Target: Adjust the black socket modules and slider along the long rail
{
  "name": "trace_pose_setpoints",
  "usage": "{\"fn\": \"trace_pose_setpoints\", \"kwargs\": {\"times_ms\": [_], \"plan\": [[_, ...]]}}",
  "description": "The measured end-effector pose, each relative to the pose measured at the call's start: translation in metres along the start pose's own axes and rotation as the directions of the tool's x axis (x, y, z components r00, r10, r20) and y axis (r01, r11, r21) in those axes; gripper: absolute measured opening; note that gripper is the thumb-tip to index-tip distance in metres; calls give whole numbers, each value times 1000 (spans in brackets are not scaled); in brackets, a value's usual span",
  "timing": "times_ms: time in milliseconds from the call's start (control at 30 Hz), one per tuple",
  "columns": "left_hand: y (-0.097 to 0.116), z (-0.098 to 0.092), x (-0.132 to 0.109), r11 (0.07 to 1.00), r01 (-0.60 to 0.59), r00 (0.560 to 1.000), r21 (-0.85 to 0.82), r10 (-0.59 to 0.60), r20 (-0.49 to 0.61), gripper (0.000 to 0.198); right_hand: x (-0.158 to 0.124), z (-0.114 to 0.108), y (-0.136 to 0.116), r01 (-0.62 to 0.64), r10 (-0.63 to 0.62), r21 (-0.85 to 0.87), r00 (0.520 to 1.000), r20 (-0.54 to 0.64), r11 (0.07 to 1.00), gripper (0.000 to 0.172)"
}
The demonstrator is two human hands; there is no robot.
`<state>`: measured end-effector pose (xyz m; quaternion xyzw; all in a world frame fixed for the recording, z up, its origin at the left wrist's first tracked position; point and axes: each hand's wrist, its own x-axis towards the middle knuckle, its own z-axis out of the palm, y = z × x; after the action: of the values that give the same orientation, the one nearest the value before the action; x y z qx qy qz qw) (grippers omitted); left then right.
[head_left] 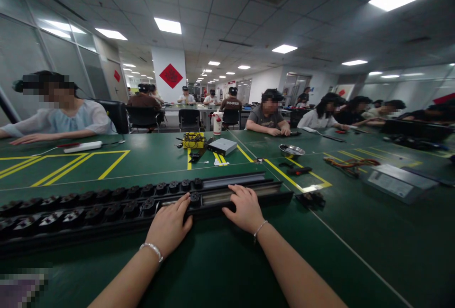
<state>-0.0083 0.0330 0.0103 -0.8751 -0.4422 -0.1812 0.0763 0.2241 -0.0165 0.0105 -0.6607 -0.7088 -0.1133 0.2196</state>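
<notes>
Two long black rails (241,203) lie side by side on the green table, each carrying a row of black round plug-like modules (130,208). Across the nearer rail lies my left hand (168,227), fingers over the top and thumb at the front side, closed on it. Just right of those fingertips sits a single module (195,199), a little apart from the row. My right hand (246,209) grips the same rail further right, with fingertips over its far edge and thumb at the front. To the right, the channels of both rails show no modules.
Beyond the rails are a yellow box with cables (194,140), a grey metal box (222,146) and a metal bowl (291,150). On the right lie a silver power supply (400,182) and black parts (311,200). A person (64,109) sits at left; several others sit opposite.
</notes>
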Motion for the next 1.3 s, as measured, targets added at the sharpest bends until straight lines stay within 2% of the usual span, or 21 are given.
{"fn": "trace_pose_setpoints", "kwargs": {"times_ms": [400,800,1300], "plan": [[2,-5,2,999,43,997,-10,-43,60,45,0,-2,-2,-18,18,-7,999,31,1000,28],[3,-6,2,999,30,998,14,-31,46,44,0,-2,-2,-10,10,-3,1000,29,1000,29],[3,-6,2,998,52,997,-33,-50,58,44,0,-2,-2,-13,13,-8,999,33,1000,29]]}}
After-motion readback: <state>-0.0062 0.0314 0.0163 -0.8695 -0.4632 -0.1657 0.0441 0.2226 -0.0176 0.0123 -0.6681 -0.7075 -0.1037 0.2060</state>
